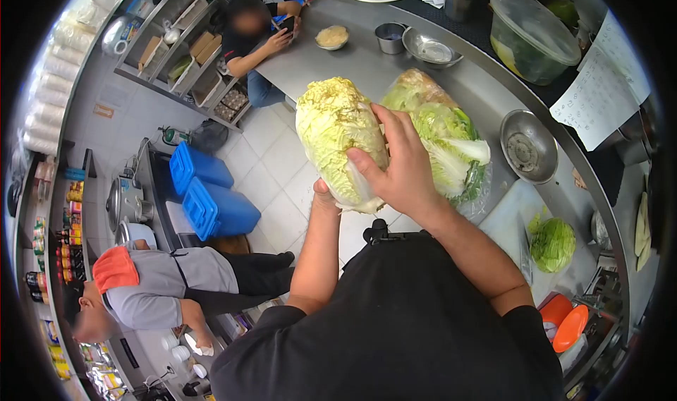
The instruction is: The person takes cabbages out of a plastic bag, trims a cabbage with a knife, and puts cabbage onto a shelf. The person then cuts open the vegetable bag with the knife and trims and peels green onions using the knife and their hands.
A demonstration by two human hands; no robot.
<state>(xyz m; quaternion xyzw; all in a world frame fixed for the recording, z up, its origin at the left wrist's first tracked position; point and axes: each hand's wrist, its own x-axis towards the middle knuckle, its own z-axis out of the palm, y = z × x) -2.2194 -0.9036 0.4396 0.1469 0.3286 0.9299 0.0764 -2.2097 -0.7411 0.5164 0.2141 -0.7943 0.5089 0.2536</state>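
A napa cabbage [337, 140], pale yellow-green with ruffled leaves, is held up in front of my chest. My left hand [325, 196] supports it from below and behind, its fingers mostly hidden by the leaves. Across the cabbage's right side lies my right hand [398, 165], thumb and fingers curved round it. Just beyond that hand, a clear plastic bag with more napa cabbage [444, 143] rests on the steel counter [486, 98]. On a white cutting board [511, 221] to the right sits a smaller green cabbage [552, 244].
Metal bowls [529, 147] and a lidded plastic tub [534, 38] stand along the counter. Orange containers [570, 328] are at lower right. One person [243, 38] holds a phone at the far end; another person [166, 281] works at left. Blue bins [220, 208] stand on the floor.
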